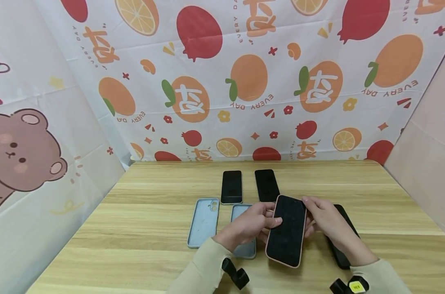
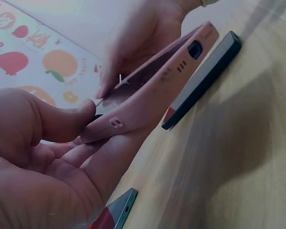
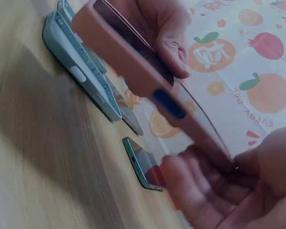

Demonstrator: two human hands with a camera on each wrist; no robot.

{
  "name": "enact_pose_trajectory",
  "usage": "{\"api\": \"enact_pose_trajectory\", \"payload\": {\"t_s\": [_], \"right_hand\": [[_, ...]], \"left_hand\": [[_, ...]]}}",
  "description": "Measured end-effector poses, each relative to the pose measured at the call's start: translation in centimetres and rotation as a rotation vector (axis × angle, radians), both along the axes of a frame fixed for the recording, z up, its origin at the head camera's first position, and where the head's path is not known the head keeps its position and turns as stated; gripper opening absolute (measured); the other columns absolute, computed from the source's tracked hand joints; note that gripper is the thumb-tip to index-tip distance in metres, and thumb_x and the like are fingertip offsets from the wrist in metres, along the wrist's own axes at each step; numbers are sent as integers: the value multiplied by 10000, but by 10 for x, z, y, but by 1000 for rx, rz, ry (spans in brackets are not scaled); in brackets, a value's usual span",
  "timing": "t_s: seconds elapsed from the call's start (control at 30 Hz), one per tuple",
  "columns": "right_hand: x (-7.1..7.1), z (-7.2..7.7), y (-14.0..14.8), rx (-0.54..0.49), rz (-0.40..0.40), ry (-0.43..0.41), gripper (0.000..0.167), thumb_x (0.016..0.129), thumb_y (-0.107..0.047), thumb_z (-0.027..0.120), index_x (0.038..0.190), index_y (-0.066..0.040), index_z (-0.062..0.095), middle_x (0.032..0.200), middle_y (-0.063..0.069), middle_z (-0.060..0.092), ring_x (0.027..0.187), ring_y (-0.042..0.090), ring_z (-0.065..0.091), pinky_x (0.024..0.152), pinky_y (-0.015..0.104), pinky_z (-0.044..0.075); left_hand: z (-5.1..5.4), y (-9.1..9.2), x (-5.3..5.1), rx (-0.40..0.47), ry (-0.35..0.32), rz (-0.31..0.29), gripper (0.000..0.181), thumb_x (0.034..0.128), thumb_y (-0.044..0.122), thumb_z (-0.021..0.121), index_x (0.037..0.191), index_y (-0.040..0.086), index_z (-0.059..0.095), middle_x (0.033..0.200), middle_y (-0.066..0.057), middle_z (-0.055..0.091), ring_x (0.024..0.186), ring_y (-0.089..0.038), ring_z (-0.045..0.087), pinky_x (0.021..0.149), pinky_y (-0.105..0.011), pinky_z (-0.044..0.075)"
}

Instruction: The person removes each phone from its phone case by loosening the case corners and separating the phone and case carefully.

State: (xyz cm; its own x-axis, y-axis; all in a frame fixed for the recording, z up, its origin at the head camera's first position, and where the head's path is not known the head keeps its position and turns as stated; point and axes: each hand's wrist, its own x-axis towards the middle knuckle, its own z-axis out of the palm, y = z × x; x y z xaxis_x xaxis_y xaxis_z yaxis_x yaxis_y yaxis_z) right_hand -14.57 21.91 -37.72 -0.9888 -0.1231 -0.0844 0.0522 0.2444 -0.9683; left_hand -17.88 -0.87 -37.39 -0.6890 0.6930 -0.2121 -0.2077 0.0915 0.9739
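Note:
A black-screened smartphone [image 1: 290, 228] sits in a pink phone case [image 2: 148, 102], raised and tilted over the front of the table. My left hand [image 1: 249, 224] grips its left side, thumb on the front and fingers behind. At the upper right corner, my right hand [image 1: 327, 220] pinches the edge between thumb and fingers. Along the case wall in the right wrist view runs a dark blue side button [image 3: 169, 103]. Whether the phone is fully seated in the case, I cannot tell. Beneath my left forearm lies a light blue phone case [image 1: 246, 251], partly covered.
Another light blue case [image 1: 203, 222] lies farther left. Two dark phones, one on the left [image 1: 231, 187] and one on the right [image 1: 267, 184], lie at the back of the wooden table [image 1: 134, 228]. A third black phone [image 1: 341, 258] is partly hidden by my right forearm.

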Motion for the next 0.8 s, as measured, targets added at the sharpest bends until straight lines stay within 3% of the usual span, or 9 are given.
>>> {"api": "enact_pose_trajectory", "payload": {"t_s": [0.33,0.6,0.8], "right_hand": [[1,1,-3,-156,18,8,545,1060,-457,388,1065,55,576,764,42,648,641,180,643,575,411,589],[0,-6,-6,-368,13,22,409,1056,-413,433,898,-110,657,691,-20,635,549,127,602,501,312,549],[0,-8,-9,-441,-2,60,422,1059,-395,436,831,-123,663,647,-30,625,491,100,584,446,241,506]], "left_hand": [[2,-2,-1,24,-22,4,331,1010,133,550,1338,84,539,1098,-120,717,824,-156,686,688,-370,612],[3,-4,-1,23,-27,13,323,1012,120,543,1333,83,548,1153,-146,711,872,-167,687,777,-450,611],[5,-6,-2,20,-16,15,309,1007,117,549,1314,84,559,1158,-153,712,915,-183,692,816,-482,599]]}}
